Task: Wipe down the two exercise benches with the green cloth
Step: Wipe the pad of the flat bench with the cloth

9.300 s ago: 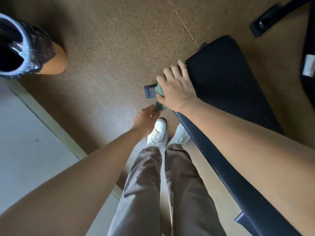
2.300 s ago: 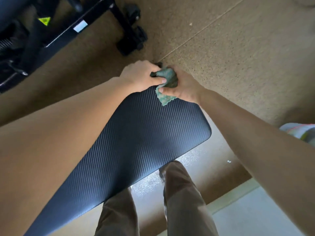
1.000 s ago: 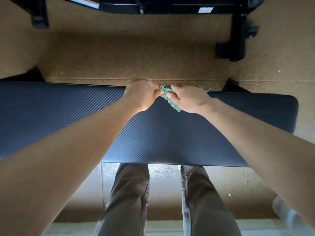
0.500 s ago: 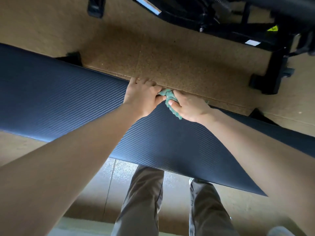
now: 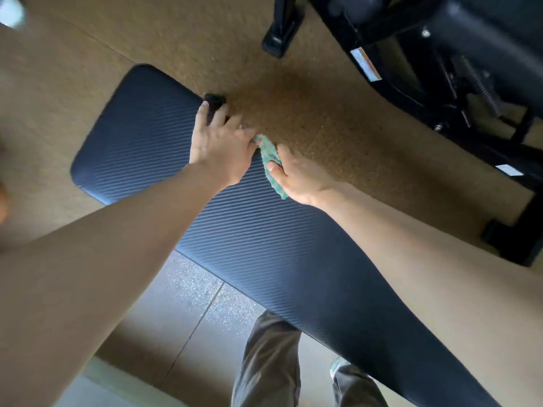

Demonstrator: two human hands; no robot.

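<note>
Right grip [image 5: 299, 177] pinches green cloth [image 5: 271, 160] at bench [image 5: 264, 233] edge; left grip [image 5: 220, 148] spread flat beside; black frame [image 5: 390, 51] beyond.

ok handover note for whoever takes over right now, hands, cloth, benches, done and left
Left hand: open, fingers spread flat over the far edge of the bench pad, by its black foot.
Right hand: its grip pinches the green cloth at that same far edge.
Done: cannot tell; the pad shows no wipe marks.
Left: finish this pad, then the black-framed equipment at top right, probably the second bench, which no hand touches.
</note>
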